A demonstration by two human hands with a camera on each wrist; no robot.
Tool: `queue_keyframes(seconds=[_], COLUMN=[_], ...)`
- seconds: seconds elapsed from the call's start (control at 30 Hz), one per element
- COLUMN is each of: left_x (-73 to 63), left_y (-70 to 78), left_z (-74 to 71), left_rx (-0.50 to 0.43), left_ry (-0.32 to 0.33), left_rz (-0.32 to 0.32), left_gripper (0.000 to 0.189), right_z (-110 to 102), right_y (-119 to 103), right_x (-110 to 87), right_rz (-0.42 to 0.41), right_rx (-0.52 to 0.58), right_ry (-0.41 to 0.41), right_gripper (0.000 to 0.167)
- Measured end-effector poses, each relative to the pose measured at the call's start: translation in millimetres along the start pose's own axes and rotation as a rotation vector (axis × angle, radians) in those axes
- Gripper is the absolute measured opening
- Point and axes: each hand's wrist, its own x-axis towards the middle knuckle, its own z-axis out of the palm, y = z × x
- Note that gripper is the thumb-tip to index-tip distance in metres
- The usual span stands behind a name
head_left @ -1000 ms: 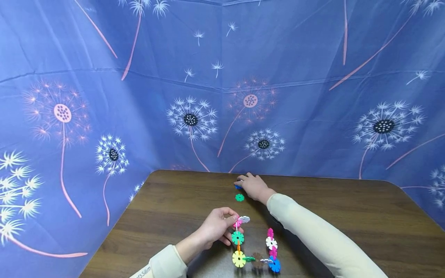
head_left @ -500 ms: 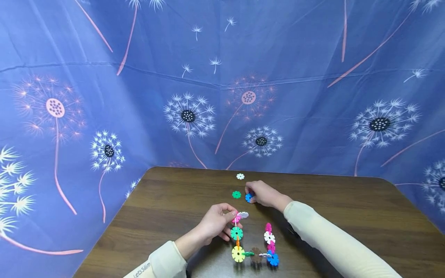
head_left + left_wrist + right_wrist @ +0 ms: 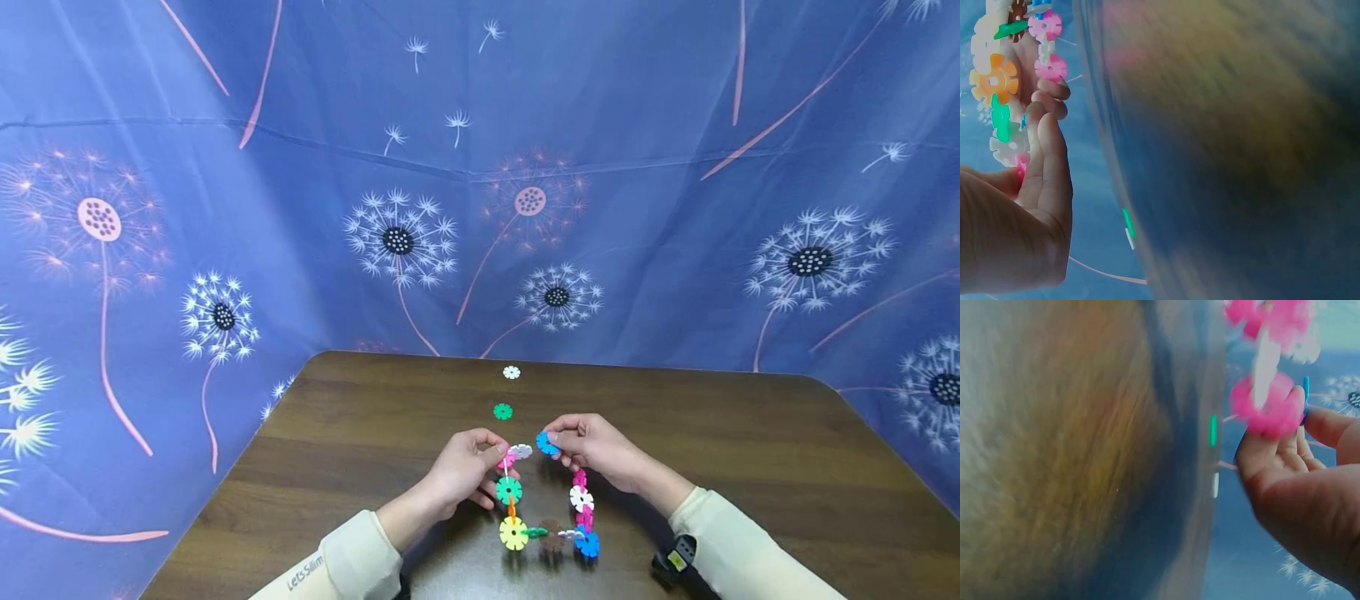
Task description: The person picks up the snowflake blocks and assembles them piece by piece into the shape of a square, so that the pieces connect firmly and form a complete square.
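My left hand [image 3: 467,472] pinches a pink notched disc [image 3: 507,461] at the upper left end of a U-shaped chain of interlocking plastic snowflake discs. A white disc [image 3: 521,452] is joined to the pink one and sticks out to its right. Down the chain come a green disc [image 3: 508,490], a yellow disc [image 3: 513,533], a brown disc [image 3: 552,536] and a blue corner disc [image 3: 587,544]. The chain's right side ends in pink and white discs [image 3: 581,498]. Between thumb and fingers, my right hand [image 3: 600,450] holds a loose blue disc [image 3: 547,443], just right of the white one.
On the brown wooden table [image 3: 360,433], a loose green disc [image 3: 503,412] lies beyond the hands. Farther back, near the table's far edge, lies a loose white disc [image 3: 512,372]. A blue dandelion-patterned cloth [image 3: 465,208] hangs behind the table.
My right hand has picked up the blue disc from the far part of the table and brought it back toward the chain. The left hand keeps its hold on the pink disc.
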Motion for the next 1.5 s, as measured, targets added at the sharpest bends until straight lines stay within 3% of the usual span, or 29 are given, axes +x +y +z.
queue_keyframes(seconds=[0.43, 0.67, 0.9, 1.5], left_x=[-1.0, -2.5, -2.8, -8.0], left_y=[3.4, 4.0, 4.7, 7.6], left_z=[0.4, 0.3, 1.9, 5.0], left_rx=[0.006, 0.017, 0.043, 0.101], left_ry=[0.001, -0.005, 0.012, 0.051], left_rz=[0.002, 0.012, 0.027, 0.082], left_gripper=[0.016, 0.018, 0.016, 0.013], right_z=[10.9, 13.4, 16.5, 28.2], right_y=[-3.9, -4.2, -7.2, -6.7], right_x=[-8.3, -8.3, -9.4, -14.9], right_rz=[-0.038, -0.067, -0.09, -0.094], right_rx=[-0.133, -0.12, -0.13, -0.012], right_ry=[0.068, 0.097, 0.077, 0.069], right_gripper=[0.022, 0.024, 0.023, 0.02])
